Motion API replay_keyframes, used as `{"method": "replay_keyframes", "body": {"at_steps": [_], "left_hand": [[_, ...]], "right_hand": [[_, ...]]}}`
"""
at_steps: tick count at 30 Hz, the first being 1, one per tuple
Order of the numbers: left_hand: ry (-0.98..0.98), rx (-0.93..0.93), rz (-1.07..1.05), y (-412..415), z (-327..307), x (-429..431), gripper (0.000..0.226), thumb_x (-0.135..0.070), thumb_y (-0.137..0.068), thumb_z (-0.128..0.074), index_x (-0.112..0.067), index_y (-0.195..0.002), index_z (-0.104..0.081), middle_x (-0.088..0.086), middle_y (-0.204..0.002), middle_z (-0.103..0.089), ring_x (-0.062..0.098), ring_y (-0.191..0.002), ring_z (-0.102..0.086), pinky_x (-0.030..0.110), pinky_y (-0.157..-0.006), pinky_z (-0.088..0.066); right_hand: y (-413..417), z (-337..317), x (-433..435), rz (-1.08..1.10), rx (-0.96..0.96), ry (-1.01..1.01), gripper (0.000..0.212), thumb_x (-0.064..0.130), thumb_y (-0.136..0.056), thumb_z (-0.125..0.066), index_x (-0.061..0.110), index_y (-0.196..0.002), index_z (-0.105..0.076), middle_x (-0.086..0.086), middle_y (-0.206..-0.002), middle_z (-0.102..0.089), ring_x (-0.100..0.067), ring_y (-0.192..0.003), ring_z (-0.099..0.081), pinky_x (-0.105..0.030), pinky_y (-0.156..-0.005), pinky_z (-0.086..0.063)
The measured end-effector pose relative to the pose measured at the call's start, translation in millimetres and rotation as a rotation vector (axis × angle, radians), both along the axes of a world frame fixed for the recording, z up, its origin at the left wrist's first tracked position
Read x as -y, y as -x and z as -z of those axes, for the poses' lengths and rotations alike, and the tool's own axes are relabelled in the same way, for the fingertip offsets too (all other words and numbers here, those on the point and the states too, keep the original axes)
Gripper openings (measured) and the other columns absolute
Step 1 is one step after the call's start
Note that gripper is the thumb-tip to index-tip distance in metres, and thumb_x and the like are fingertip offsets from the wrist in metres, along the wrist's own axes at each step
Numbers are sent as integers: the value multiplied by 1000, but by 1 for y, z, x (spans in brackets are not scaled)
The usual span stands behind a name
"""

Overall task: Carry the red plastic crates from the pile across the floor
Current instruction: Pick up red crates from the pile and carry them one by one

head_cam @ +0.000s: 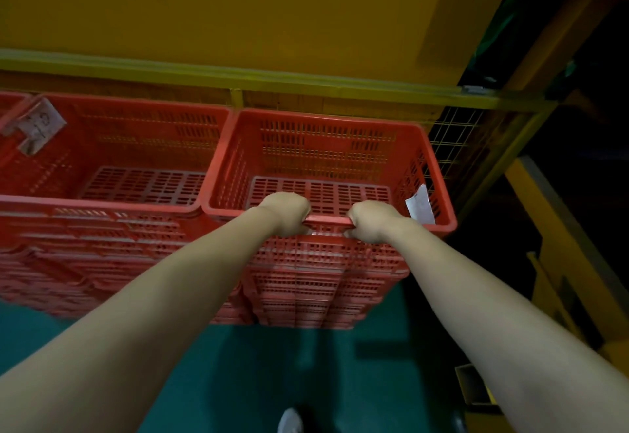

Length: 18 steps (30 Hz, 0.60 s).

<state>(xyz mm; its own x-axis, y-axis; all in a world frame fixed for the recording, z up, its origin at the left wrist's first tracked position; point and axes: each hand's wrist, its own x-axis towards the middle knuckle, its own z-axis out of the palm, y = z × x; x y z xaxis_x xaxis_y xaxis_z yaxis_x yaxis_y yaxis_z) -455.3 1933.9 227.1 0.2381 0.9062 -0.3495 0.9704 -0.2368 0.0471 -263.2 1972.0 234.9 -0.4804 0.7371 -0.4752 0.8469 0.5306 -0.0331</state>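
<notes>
Both hands, left hand and right hand, are gripping the top crate near rim centre, risking it tipping or jamming in the nested stack.

Your left hand and right hand are bare, forearms bare right to the frame's edge. Down low, a pale grey shoe toe shows.

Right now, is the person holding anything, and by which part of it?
Yes: the left hand and right hand both clasp the top red crate of the right stack by its near rim, side by side.
</notes>
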Motion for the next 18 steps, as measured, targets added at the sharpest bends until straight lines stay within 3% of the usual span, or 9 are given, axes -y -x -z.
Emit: {"method": "replay_keyframes", "body": {"at_steps": [4, 7, 10, 13, 16, 18], "left_hand": [[-67, 14, 3, 2, 5, 6, 30, -43, -90, -61, -16, -82, -52, 0, -75, -52, 26, -75, -52, 32, -63, -40], [-130, 31, 5, 2, 6, 12, 25, -44, -90, -60, -19, -93, -61, 2, -87, -65, 27, -86, -61, 31, -64, -42], [-145, -6, -27, 0, 4, 15, 36, -51, -88, -58, -21, -106, -63, 1, -97, -68, 26, -94, -63, 32, -69, -48], [-114, 16, -118, 0, -3, 23, 51, -59, -82, -60, -23, -118, -60, -1, -107, -67, 24, -102, -61, 32, -74, -47], [-159, 159, -227, 4, -14, 37, 53, -63, -78, -62, -29, -119, -61, -5, -111, -66, 20, -106, -61, 30, -80, -48], [-222, 259, -316, 8, -26, 47, 55, -64, -78, -61, -32, -122, -61, -7, -119, -65, 16, -110, -61, 31, -86, -50]], "right_hand": [[-4, 7, 6, 7, -37, -89, 23, 40, -93, -59, 17, -89, -61, 2, -76, -54, -25, -77, -56, -33, -64, -46], [-8, 8, 16, 13, -76, -202, 23, 44, -91, -59, 23, -97, -64, 1, -89, -65, -25, -86, -62, -35, -70, -51], [-14, 10, 25, 63, -122, -293, 27, 47, -88, -61, 26, -104, -65, 1, -99, -68, -25, -96, -63, -35, -76, -52], [-15, 6, 29, 148, -228, -224, 38, 49, -81, -66, 32, -115, -64, 4, -111, -67, -22, -106, -61, -36, -82, -52], [-11, -11, 33, 227, -433, -100, 58, 53, -81, -66, 35, -134, -53, 6, -136, -56, -19, -124, -52, -42, -96, -49], [-5, -26, 35, 253, -583, -85, 54, 49, -84, -65, 35, -135, -51, 7, -137, -54, -16, -124, -52, -41, -97, -48]]}}
